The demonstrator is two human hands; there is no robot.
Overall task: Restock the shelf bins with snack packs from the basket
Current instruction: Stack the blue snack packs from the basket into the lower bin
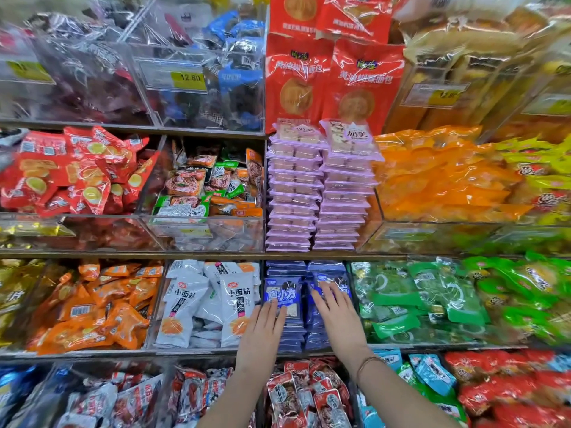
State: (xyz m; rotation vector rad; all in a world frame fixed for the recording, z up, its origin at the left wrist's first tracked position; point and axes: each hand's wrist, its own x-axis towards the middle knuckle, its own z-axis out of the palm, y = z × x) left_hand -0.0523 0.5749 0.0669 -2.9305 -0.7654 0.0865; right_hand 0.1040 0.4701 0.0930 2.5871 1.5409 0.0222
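Note:
Two stacks of dark blue snack packs stand side by side on the third shelf, the left stack (283, 293) and the right stack (332, 273). My left hand (264, 327) lies flat with straight fingers on the front of the left stack. My right hand (335, 307) rests with spread, straight fingers on the top pack of the right stack. Neither hand grips a pack. A thin bracelet sits on my right wrist. No basket is in view.
Clear bins flank the blue stacks: white packs (200, 301) left, green packs (414, 301) right. Above stand two tall purple stacks (318, 196). Orange packs (92, 307) fill the far left bin; red-and-brown packs (306, 393) lie on the shelf below my arms.

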